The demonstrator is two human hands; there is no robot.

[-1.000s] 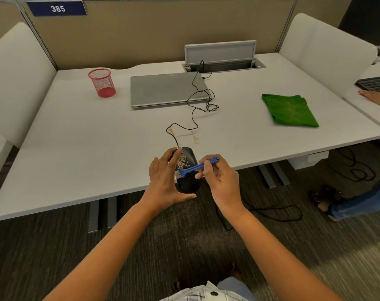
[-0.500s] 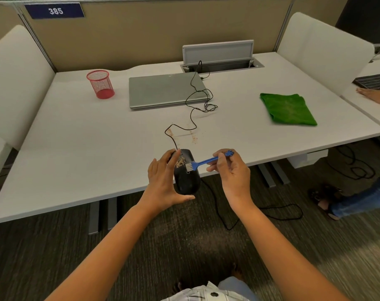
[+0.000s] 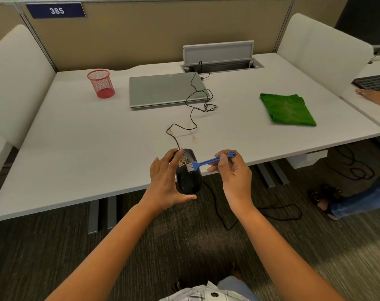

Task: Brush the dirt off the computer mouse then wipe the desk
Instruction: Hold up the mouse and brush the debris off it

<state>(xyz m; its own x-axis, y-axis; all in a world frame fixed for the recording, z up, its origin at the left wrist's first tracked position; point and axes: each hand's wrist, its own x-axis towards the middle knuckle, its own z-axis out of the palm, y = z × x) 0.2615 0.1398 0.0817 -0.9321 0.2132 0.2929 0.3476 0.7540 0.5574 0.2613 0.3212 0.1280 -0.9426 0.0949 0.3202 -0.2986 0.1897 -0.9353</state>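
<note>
My left hand (image 3: 166, 181) grips a black wired computer mouse (image 3: 190, 180) from its left side, lifted over the front edge of the white desk (image 3: 87, 148). Brownish crumbs cover the mouse's upper part. My right hand (image 3: 233, 174) pinches a small blue brush (image 3: 208, 162) by its handle; the white bristles rest on the middle of the mouse, just right of the crumbs. A folded green cloth (image 3: 286, 109) lies on the desk at the right. Some crumbs (image 3: 193, 137) lie on the desk beyond the mouse.
A closed grey laptop (image 3: 165, 90) and a red mesh pen cup (image 3: 101, 86) stand at the back. The mouse cable (image 3: 193, 105) loops from the mouse to an open cable hatch (image 3: 219, 59). Another person's hand (image 3: 373, 96) and legs show at the right.
The brush swept from the left side of the mouse to its right and has come slightly back toward the middle. My left hand keeps the mouse in the same place.
</note>
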